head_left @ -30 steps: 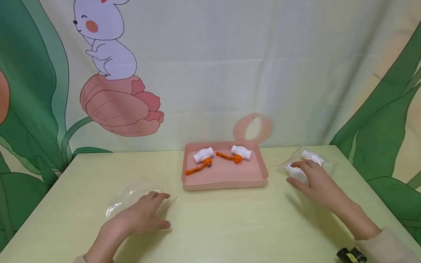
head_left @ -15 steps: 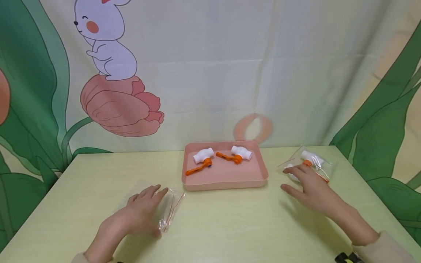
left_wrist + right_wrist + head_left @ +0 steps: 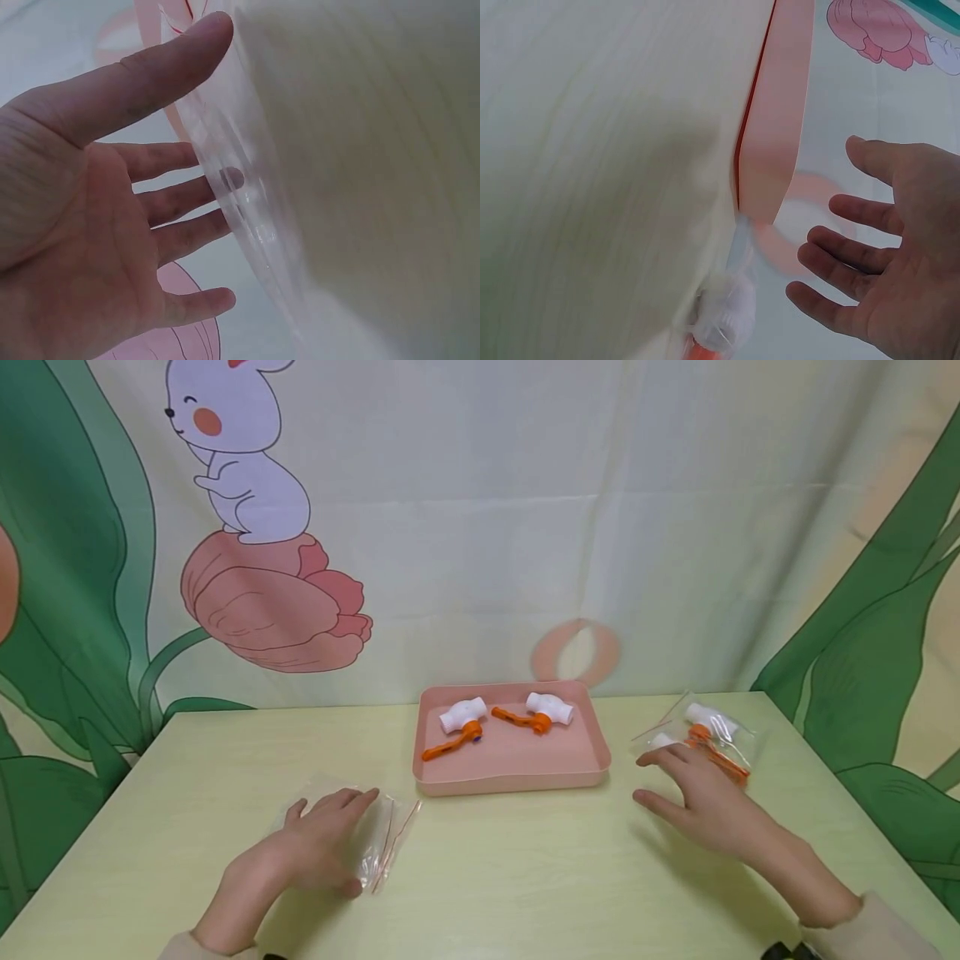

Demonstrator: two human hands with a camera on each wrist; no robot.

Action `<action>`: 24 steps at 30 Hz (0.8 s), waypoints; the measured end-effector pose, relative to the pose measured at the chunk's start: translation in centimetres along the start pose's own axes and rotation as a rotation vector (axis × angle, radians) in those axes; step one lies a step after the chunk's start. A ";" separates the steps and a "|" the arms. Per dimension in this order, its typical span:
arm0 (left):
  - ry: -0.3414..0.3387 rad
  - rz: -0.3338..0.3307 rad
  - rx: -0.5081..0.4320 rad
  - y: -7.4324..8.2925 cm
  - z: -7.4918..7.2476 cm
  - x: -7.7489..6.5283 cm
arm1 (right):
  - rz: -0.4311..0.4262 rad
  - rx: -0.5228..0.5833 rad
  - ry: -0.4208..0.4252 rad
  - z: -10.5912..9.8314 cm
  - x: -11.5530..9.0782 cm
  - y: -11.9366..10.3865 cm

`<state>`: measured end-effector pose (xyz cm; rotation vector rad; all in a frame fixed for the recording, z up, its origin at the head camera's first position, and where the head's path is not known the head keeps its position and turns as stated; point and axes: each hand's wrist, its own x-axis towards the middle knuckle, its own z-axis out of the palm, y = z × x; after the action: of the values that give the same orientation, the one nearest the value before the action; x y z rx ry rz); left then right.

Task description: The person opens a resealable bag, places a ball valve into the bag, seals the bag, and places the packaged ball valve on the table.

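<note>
My left hand (image 3: 318, 839) is spread over a clear zip bag (image 3: 386, 839) with a red seal line on the table's left half. In the left wrist view its fingers (image 3: 180, 199) stretch apart, with the bag's film across several fingertips. My right hand (image 3: 712, 802) hovers low at the table's right, fingers (image 3: 844, 270) loosely spread and holding nothing. Just beyond it lie bagged ball valves, white with orange handles; the farther ball valve (image 3: 712, 720) shows clearly, and the nearer one (image 3: 663, 741) is mostly hidden behind my hand.
A shallow pink tray (image 3: 517, 781) stands at the back centre of the pale table (image 3: 510, 885). Inside it rest two unbagged ball valves, the left valve (image 3: 463, 717) and the right valve (image 3: 550, 707). A printed curtain (image 3: 465, 527) hangs right behind the table.
The clear bag has slid right and toward me under my left hand, then come to rest. My right hand has drawn back slightly from the bagged valves, uncovering more of the farther one's orange handle.
</note>
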<state>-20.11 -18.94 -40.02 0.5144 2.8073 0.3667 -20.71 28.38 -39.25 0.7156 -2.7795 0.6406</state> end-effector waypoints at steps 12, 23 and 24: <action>0.094 0.038 -0.015 0.0 -0.4 -0.1 | 0.004 0.011 -0.038 0.3 0.0 -0.7; 0.190 0.101 -0.034 1.1 -0.9 -0.7 | 0.005 0.040 -0.057 0.8 0.0 -1.3; 0.196 0.107 -0.034 1.2 -0.9 -0.8 | 0.001 0.038 -0.058 0.8 0.0 -1.4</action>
<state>-19.32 -18.33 -38.65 0.6558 2.9616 0.5119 -20.10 26.90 -39.48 0.7518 -2.8279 0.6860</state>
